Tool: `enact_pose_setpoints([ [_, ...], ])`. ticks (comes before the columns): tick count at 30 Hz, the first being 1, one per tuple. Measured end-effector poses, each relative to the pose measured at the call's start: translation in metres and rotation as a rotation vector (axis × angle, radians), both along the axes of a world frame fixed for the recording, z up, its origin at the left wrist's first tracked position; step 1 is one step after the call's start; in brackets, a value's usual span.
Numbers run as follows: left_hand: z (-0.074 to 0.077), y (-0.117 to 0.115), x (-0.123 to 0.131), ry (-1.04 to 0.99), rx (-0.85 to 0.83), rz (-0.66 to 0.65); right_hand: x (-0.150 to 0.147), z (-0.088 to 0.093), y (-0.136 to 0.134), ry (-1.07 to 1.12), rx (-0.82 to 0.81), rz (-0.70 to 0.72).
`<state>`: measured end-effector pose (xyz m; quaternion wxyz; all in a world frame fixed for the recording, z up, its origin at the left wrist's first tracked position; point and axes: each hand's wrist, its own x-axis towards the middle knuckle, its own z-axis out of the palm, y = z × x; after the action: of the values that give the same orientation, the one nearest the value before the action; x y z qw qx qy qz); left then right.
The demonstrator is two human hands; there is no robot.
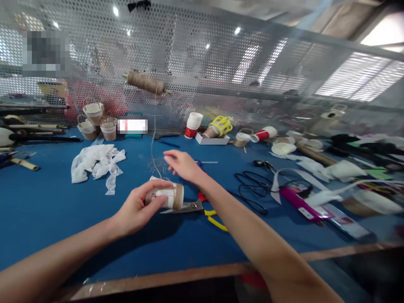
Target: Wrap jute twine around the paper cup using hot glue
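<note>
A white paper cup (166, 196) lies on its side in my left hand (139, 204), whose fingers and thumb wrap round it. Brown twine is wound in a band (179, 196) near one end of the cup. From there a loose strand of twine (152, 145) climbs to a twine spool (145, 82) hung in front of the mesh. My right hand (183, 164) hovers just above and beyond the cup, fingers loosely bent and apart, close to the strand; nothing shows in it. Scissors (192, 206) with yellow handles lie on the blue table under the cup.
White lace (94, 162) lies at left, with several twine-wrapped cups (109, 128) behind it. Stacked paper cups (193, 125) and a white box (213, 139) stand at the back. To the right are a black cable (249, 189), a magenta power strip (299, 204) and cluttered materials.
</note>
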<state>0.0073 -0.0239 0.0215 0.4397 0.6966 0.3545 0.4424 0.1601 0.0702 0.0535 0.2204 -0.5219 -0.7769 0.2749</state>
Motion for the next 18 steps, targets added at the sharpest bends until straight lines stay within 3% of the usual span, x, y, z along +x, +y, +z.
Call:
enact_pose_setpoints([
  [6,-0.013,0.016,0.0,0.035,-0.031,0.11,0.042,0.006,-0.021,-0.122,0.161,-0.178],
  [10,-0.019,0.023,-0.001,0.127,-0.023,0.122,0.068,-0.016,-0.003,-0.326,0.181,-0.337],
  [14,-0.02,0.027,-0.003,0.319,-0.022,0.093,0.082,-0.038,0.017,-0.456,0.138,-0.387],
  [18,-0.019,0.031,-0.008,0.392,-0.016,0.084,0.088,-0.047,0.026,-0.492,0.042,-0.415],
])
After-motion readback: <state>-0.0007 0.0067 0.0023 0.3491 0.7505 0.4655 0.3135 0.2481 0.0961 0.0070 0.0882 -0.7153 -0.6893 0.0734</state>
